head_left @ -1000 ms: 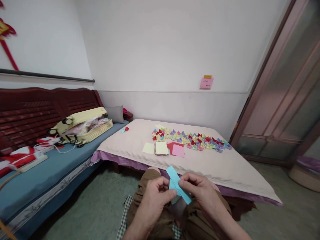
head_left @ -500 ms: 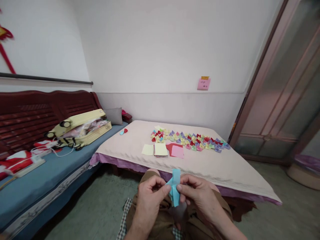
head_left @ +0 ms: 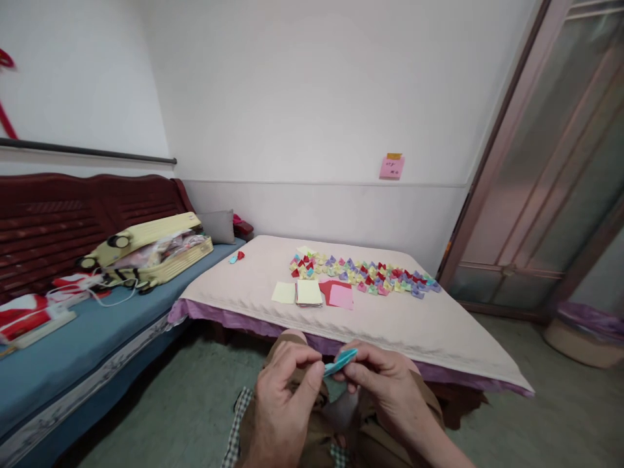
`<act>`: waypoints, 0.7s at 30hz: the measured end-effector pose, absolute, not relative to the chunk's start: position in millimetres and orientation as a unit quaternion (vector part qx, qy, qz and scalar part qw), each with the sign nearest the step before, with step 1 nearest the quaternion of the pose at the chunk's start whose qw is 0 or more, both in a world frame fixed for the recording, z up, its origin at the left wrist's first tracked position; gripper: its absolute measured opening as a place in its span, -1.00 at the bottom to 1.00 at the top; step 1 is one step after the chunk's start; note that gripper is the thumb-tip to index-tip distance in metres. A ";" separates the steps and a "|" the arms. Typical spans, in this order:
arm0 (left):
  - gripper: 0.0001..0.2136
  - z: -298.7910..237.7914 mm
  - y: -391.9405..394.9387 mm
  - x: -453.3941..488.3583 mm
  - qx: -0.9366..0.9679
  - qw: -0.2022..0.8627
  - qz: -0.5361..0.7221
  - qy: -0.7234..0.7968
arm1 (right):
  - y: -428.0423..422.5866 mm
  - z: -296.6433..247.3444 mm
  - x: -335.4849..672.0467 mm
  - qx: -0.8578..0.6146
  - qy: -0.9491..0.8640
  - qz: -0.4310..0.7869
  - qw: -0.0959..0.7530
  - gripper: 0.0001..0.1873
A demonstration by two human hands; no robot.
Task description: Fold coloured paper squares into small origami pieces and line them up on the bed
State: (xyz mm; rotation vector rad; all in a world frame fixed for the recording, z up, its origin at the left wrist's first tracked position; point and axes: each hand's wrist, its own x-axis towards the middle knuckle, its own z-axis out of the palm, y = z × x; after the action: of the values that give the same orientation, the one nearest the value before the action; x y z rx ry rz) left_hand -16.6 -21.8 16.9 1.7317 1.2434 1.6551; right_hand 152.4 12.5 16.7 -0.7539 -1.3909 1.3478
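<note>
A small folded piece of light-blue paper is held above my lap, turned so that it looks narrow. My right hand pinches it between thumb and fingers. At the paper's left tip, the thumb and index finger of my left hand close on its end. On the bed ahead lies a stack of pale yellow paper squares, with a pink sheet and a red sheet to its right. Many small folded paper pieces in mixed colours spread behind them.
The bed has a cream cover over purple cloth. Small blue and red items lie at its left. A half-open yellow suitcase rests on the blue-covered bench. At the right stands a bin with a purple bag.
The blue paper has turned from standing upright and spread to a flatter, narrower slant. My left hand has shifted slightly left. The whole view has moved a little.
</note>
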 end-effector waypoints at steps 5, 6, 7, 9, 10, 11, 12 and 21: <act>-0.92 26.4 -32.9 -12.7 0.645 0.208 0.606 0.416 | 11.1 15.1 150.5 -0.272 -0.591 0.568 0.504 -0.94; -0.91 27.5 -34.2 -11.4 0.652 0.209 0.603 0.410 | 10.7 15.1 150.0 -0.266 -0.589 0.574 0.503 -0.93; -0.91 28.2 -35.0 -10.0 0.655 0.210 0.601 0.407 | 10.3 15.0 149.5 -0.264 -0.585 0.581 0.501 -0.92; -0.92 28.0 -35.1 -6.9 0.649 0.219 0.599 0.415 | 9.2 14.7 148.6 -0.266 -0.573 0.598 0.494 -0.90; -0.93 27.3 -34.4 -5.4 0.642 0.229 0.595 0.426 | 8.7 14.3 148.2 -0.271 -0.567 0.605 0.488 -0.89; -0.96 26.4 -33.3 -3.9 0.634 0.240 0.589 0.440 | 8.0 13.9 147.7 -0.279 -0.563 0.611 0.482 -0.87; -0.98 25.3 -32.0 -2.6 0.624 0.253 0.582 0.456 | 7.4 13.4 147.1 -0.286 -0.559 0.617 0.474 -0.84; -0.83 12.9 -19.2 1.0 0.525 0.414 0.574 0.472 | 7.7 6.6 143.1 -0.338 -0.531 0.610 0.482 -0.72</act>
State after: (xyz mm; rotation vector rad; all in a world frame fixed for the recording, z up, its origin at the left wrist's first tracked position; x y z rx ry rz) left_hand 1.0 -19.2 12.9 1.3191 1.1859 1.4436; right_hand 143.1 7.7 6.6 -0.8244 -1.2938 1.4859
